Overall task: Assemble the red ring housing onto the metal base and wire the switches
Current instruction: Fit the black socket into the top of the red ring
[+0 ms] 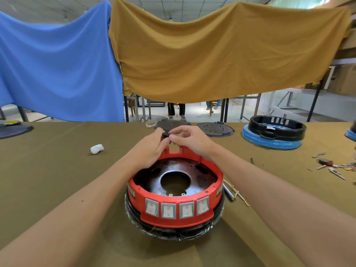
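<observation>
The red plastic ring housing (174, 191) sits on the round metal base (174, 170) at lower centre; left hand (152, 149) and right hand (189, 140) fingers both pinch a small black part (166, 134) above its far rim.

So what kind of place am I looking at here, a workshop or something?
Most likely a small factory or assembly workshop. A cloth-covered workbench holds a red ring housing with rocker switches, a similar black housing on a blue base waits nearby, and loose connectors lie scattered at right.

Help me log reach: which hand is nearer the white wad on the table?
Left. The left hand is right of the white wad; the right hand lies farther right.
</observation>
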`<control>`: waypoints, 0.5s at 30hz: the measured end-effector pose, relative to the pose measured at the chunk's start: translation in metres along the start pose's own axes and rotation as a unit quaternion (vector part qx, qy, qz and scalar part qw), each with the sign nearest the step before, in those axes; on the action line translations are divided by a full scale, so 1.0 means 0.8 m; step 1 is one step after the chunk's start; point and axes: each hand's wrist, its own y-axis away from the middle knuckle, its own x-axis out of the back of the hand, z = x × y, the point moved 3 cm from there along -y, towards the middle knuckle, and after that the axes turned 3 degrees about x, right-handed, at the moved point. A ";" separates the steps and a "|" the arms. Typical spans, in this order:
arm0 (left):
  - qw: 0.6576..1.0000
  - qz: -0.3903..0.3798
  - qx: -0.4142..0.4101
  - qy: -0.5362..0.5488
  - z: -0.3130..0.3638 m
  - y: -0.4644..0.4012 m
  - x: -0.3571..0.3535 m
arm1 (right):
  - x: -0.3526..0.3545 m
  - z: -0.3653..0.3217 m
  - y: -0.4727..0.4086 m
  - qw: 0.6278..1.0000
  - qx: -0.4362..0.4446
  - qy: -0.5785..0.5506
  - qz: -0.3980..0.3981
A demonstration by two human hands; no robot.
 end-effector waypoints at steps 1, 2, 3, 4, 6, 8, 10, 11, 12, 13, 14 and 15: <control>1.000 -0.005 0.003 -0.005 -0.001 0.000 -0.001 | 0.000 0.000 0.000 1.000 0.003 0.004 -0.004; 1.000 -0.008 0.005 -0.006 -0.002 -0.001 -0.002 | 0.000 0.001 -0.001 1.000 0.006 0.004 -0.003; 1.000 -0.010 0.008 -0.004 -0.002 -0.001 -0.002 | 0.001 0.001 -0.001 1.000 0.008 0.002 0.002; 1.000 -0.012 0.008 0.000 -0.001 -0.002 -0.002 | 0.001 0.001 0.000 1.000 0.010 0.000 0.005; 1.000 -0.015 0.010 0.011 0.001 -0.002 -0.001 | 0.000 0.001 0.001 1.000 0.008 0.005 0.002; 0.999 -0.011 0.014 0.029 0.001 0.000 0.001 | -0.002 0.002 0.000 1.000 0.001 0.024 -0.001; 0.999 -0.007 0.022 0.046 -0.001 0.002 0.004 | -0.003 0.003 -0.002 0.999 -0.001 0.033 0.007; 0.998 -0.008 0.024 0.050 -0.002 0.003 0.004 | -0.003 0.003 -0.002 0.999 -0.002 0.030 0.014; 0.999 -0.012 0.023 0.048 -0.002 0.003 0.003 | -0.002 0.004 -0.003 0.999 -0.003 0.026 0.023; 0.999 -0.016 0.020 0.041 -0.001 0.003 0.003 | -0.001 0.005 -0.003 0.999 -0.006 0.023 0.029; 0.999 -0.018 0.017 0.033 -0.001 0.003 0.002 | 0.000 0.006 -0.003 0.999 -0.008 0.022 0.032; 0.999 -0.018 0.014 0.027 0.000 0.002 0.002 | 0.000 0.007 -0.003 0.999 -0.011 0.026 0.032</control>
